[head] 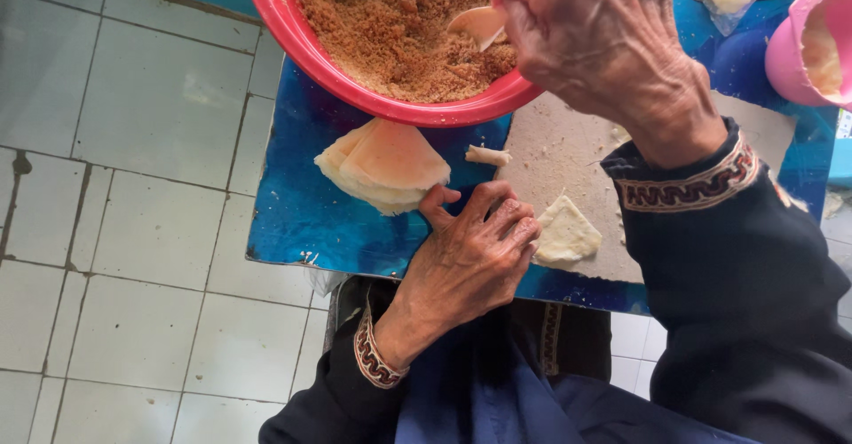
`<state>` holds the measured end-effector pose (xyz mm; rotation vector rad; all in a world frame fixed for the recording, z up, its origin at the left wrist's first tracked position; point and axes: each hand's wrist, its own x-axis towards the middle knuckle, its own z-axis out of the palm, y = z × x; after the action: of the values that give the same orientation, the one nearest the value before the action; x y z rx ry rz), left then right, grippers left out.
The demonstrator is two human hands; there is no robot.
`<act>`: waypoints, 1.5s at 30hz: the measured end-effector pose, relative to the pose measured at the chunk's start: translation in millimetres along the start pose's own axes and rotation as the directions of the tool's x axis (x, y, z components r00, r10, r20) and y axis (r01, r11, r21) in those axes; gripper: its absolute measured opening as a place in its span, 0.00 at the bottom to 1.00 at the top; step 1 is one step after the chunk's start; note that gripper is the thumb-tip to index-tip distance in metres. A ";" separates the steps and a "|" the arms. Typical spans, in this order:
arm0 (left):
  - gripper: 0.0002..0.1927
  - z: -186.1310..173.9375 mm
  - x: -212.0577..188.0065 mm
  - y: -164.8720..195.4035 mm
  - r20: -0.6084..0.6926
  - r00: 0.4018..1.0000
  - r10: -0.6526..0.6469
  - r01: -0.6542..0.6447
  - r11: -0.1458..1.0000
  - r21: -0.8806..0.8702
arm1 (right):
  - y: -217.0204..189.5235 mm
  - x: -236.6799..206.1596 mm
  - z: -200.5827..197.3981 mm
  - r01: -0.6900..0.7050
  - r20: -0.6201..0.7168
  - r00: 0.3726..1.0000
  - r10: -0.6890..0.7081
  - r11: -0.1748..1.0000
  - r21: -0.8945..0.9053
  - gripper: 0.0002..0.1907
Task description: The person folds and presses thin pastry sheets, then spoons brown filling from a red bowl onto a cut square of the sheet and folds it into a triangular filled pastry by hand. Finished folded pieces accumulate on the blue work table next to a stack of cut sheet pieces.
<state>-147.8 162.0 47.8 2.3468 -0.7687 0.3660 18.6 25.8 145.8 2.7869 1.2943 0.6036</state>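
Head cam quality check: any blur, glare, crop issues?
Head view: soft, even daylight, no hard shadows; mild sheen on the blue board; right hand slightly soft and cut by the top edge; red bowl and pink cup cropped; left hand sharp.

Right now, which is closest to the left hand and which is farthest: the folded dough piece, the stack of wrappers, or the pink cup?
Seen from the head camera, from the left hand:
1. Folded dough piece, touching its fingertips on the board.
2. Stack of wrappers, just above the thumb, on the blue table.
3. Pink cup, far corner, beyond the right hand.
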 end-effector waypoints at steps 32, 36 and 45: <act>0.10 2.2 -1.2 6.7 0.082 0.993 -0.079 0.087 0.991 -0.098 | -52.7 -234.1 -31.7 -0.378 0.075 0.925 0.373 0.874 0.306 0.10; 0.10 1.5 -1.6 6.9 0.087 0.993 -0.081 0.088 0.992 -0.088 | -58.8 -237.1 -31.2 -0.330 0.023 0.942 0.334 0.915 0.231 0.10; 0.10 1.9 -2.6 6.5 0.085 0.993 -0.085 0.092 0.992 -0.090 | -66.3 -243.8 -26.9 -0.302 -0.063 0.947 0.316 0.937 0.175 0.09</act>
<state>-153.7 157.7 48.4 2.3097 -0.7011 0.1934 -181.8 -114.5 77.0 3.1666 0.9600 0.6676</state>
